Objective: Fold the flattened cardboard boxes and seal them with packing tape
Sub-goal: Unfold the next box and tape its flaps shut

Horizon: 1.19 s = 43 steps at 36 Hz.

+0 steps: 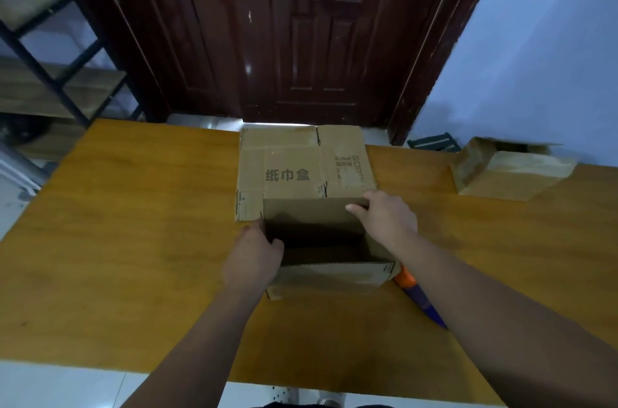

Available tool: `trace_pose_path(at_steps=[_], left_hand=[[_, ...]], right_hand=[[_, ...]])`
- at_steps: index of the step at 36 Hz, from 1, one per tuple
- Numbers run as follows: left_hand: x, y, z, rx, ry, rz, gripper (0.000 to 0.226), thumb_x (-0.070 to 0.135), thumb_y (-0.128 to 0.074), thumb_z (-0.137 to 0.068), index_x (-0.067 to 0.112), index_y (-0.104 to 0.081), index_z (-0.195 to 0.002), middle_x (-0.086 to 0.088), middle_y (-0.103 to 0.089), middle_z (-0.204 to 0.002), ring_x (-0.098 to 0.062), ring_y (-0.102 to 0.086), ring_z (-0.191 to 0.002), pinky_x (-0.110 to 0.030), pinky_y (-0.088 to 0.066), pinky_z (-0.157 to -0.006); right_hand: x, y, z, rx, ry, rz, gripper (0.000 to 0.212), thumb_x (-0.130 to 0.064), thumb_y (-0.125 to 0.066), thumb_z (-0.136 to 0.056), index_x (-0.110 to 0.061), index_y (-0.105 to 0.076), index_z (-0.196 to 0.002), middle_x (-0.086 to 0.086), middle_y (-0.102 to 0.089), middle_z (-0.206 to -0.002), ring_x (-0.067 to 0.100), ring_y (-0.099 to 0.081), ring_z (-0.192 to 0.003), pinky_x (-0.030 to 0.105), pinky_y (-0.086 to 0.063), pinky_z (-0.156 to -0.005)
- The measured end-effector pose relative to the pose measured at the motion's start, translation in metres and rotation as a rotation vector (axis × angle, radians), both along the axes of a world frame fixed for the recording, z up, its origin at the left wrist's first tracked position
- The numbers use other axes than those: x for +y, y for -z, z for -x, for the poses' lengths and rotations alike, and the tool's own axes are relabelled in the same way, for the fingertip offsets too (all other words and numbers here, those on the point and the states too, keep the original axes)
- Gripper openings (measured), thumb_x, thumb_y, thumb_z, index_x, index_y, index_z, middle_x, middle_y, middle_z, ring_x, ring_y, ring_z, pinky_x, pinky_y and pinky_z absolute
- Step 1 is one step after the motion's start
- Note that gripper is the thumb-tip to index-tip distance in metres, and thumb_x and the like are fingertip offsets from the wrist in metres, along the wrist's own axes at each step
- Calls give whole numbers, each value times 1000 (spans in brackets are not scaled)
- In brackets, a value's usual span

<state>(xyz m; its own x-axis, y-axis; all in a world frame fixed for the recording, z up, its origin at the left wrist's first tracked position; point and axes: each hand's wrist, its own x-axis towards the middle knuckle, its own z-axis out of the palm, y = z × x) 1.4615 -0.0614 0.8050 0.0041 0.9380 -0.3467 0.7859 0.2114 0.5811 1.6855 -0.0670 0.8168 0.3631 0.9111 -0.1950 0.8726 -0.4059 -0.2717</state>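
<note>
1. Just beside the near wall of the open cardboard box (331,277), both forearms reach in over the wooden table (133,240). The box stands upright in the middle of it, top open and inside dark.
2. On the box's left wall, the left hand (254,257) pinches the top edge, thumb inside and fingers outside, probably to pull that side square.
3. At the box's far right corner, the right hand (384,217) clasps the rim, thumb on the far wall. The box thus sits between the two grips, braced from opposite corners.
4. Just right of the box lies an orange-and-blue tool (414,290), half hidden under the forearm; I cannot tell what it is.
5. Behind the box, a flattened cardboard box (287,157) lies printed side up, likely waiting its turn.
6. Well to the box's far right rests another cardboard box (508,170), and beyond the table stands a dark door (301,39).
</note>
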Motion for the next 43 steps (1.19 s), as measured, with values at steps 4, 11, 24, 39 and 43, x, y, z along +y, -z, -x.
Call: trace_pose_path(at_steps=[4,11,24,39,43], left_hand=[[-2,-6,0,-46,115,114,68,28,-69,-84,14,-34,-142,-9,-47,-131,-28,-53,-112,-43,-51,-91],[-18,-7,-12,218,388,150,82,51,-55,-90,24,-7,-151,-11,-4,-156,-35,-15,-141,-41,-28,-112],[-16,-11,-14,288,589,318,60,42,-38,-102,16,-17,-152,-4,29,-154,-36,-11,-145,-39,-40,-103],[-12,6,-23,465,323,135,117,63,-63,-77,15,16,-148,-12,-3,-159,-28,-58,-114,-34,-52,-78],[-10,-1,-33,488,328,144,103,45,-62,-87,10,14,-148,-20,-5,-157,-30,-61,-110,-32,-51,-72]], right_hand=[[3,2,3,23,32,-27,31,-52,-45,-95,-26,-57,-107,-2,-62,-99,13,-53,-76,30,-47,-60],[6,10,6,148,93,-49,35,-48,-48,-95,-27,-51,-123,0,-60,-117,21,-58,-101,35,-50,-73],[-40,17,20,631,368,-432,46,-46,-42,-97,-17,-37,-132,3,-59,-102,15,-58,-75,33,-48,-58],[-52,25,-17,653,28,-101,51,-14,-47,-99,-36,-29,-142,-15,-62,-112,-4,-60,-97,14,-46,-75],[-52,22,-17,616,-40,-74,58,-16,-49,-98,-35,-21,-146,-13,-57,-118,-1,-56,-103,10,-43,-74]])
